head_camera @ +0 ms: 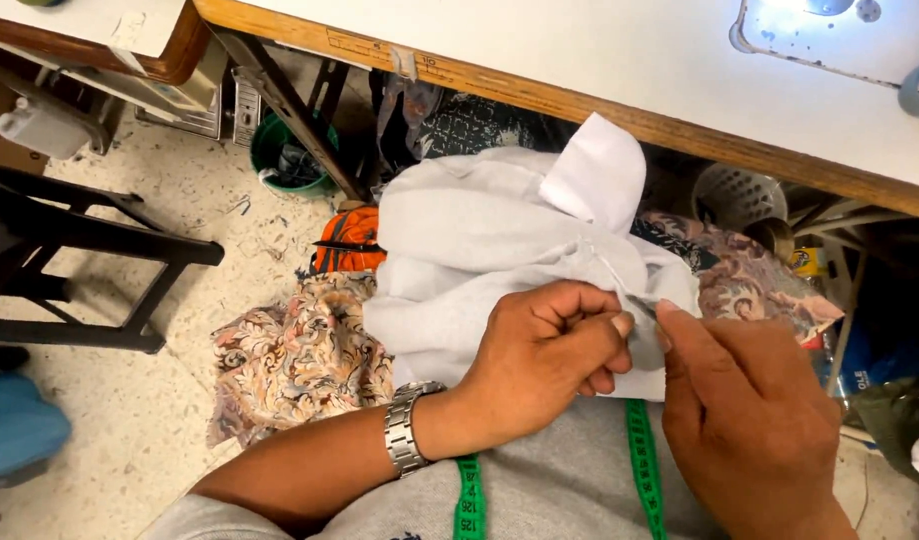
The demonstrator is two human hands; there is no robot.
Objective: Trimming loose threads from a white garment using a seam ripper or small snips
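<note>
I see both hands pinching the white cloth point(479, 240): left hand point(549, 350) and right hand point(739, 400) meet fingertip to fingertip at its lower right edge.

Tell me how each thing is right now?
White cloth: crumpled in the lap, pinched at one edge.
Left hand: fingers curled, pinching the cloth.
Right hand: fingertips pinching the same edge.
Tape measure: draped around the neck, hanging down.
Patterned fabric: bunched under the cloth.
Watch: fastened on left wrist.
</note>
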